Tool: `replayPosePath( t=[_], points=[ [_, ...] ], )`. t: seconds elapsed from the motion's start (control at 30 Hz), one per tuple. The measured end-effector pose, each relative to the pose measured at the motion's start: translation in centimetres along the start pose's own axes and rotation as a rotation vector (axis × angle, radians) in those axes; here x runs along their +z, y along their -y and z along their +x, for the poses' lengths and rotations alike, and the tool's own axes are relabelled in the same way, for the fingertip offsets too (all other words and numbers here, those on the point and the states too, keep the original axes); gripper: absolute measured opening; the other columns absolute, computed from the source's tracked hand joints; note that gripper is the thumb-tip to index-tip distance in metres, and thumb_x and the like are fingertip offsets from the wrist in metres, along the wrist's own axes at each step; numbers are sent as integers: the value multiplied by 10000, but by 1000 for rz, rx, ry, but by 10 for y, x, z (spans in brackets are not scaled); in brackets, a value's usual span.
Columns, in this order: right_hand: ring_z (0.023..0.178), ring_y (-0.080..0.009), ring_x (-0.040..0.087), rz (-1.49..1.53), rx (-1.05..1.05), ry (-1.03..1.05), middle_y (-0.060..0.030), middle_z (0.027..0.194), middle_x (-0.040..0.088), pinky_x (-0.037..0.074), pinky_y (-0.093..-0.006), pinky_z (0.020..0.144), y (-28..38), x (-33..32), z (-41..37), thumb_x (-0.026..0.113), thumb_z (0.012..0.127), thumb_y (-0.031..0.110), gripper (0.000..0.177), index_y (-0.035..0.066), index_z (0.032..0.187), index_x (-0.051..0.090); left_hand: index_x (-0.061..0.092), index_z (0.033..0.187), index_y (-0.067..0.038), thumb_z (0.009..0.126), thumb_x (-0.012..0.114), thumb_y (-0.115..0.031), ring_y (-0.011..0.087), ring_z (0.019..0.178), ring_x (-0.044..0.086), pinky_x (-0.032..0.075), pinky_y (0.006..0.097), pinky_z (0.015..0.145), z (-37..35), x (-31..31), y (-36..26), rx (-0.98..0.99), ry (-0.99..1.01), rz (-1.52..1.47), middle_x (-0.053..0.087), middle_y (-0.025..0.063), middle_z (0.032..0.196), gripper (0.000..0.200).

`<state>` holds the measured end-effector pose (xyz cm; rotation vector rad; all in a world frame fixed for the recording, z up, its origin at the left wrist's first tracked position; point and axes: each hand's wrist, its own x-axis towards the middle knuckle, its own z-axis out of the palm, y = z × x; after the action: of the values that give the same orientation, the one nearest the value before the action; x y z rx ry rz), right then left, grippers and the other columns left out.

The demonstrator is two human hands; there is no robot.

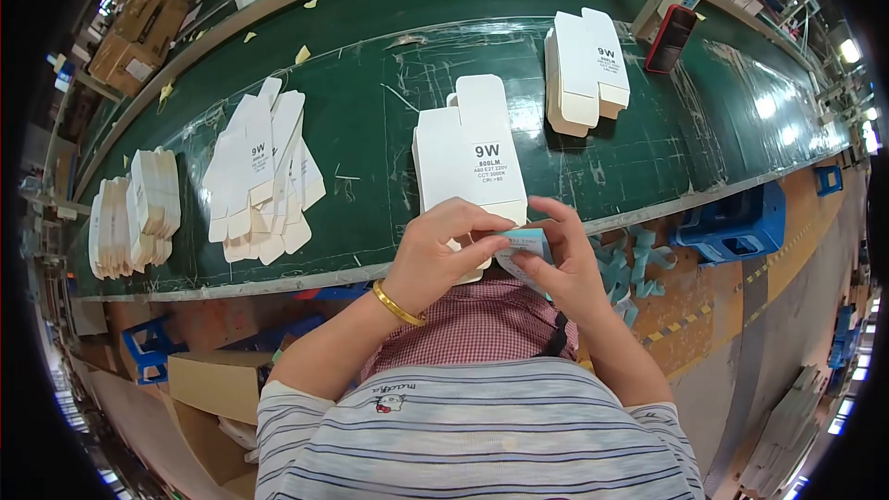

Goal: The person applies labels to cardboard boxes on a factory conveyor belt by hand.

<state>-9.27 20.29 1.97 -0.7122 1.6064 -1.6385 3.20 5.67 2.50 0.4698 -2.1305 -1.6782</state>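
Observation:
My right hand [567,264] grips a light-blue strip of printed labels [526,241] between thumb and fingers, just beyond my waist. At the strip's left edge, the thumb and forefinger of my left hand [440,245] are pinched together; whether a label has come loose there cannot be made out. Right behind both hands lies a stack of flat white cartons [472,153], the top one printed "9W" and "800LM". My fingers cover the near end of this stack.
More flat "9W" cartons [588,74] are stacked at the back right, beside a red-cased phone [671,39]. A fanned pile of cartons [264,171] and standing cartons [139,208] lie left on the green table [370,56]. Blue strips [639,264] hang below the edge; an open cardboard box [208,389] stands lower left.

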Motion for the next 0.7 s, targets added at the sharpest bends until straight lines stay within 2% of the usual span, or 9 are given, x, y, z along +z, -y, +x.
replayPosePath(
  t=[0.07,0.17,0.37,0.47,0.6,0.7],
  points=[
    [865,-102,562,-193,-21,86,-30,941,611,453,-244,771,-10,-14,3,629,879,50,143,17,1018,617,734,1041,-72,810,719,-55,97,787,596,482,213,656,1,-1,0,29,-2,36,650,55,938,232],
    [861,-118,569,-312,-144,102,-36,931,607,456,-255,769,-18,-20,8,628,869,36,167,21,1036,619,734,1028,-67,802,725,-52,99,776,599,482,220,647,3,0,-1,58,-21,41,653,55,929,226],
    [815,-139,574,-83,-78,-32,-47,892,605,457,-266,734,-10,-3,9,649,859,58,206,27,1062,631,732,1000,-59,801,727,-32,105,784,599,479,225,658,2,-1,0,32,-16,34,659,49,921,201],
    [807,-145,575,-309,-69,56,-53,880,608,455,-272,729,-11,-14,11,663,856,80,182,17,1026,643,727,973,-41,809,719,-10,107,790,598,483,231,686,-1,0,-1,42,-37,7,653,51,922,167],
    [804,-165,572,-325,-106,135,-76,863,604,446,-277,732,-7,-25,8,651,877,91,136,-22,951,644,704,1074,-55,823,717,-59,130,833,626,507,244,709,-3,-2,4,34,-111,-55,649,61,936,251],
    [813,-188,571,-309,-209,157,-88,892,615,455,-287,740,-9,-23,7,628,894,81,155,-19,1010,647,673,1145,-69,824,724,-71,124,857,627,518,249,757,-9,1,5,-153,-74,-119,652,58,962,325]
  ],
)
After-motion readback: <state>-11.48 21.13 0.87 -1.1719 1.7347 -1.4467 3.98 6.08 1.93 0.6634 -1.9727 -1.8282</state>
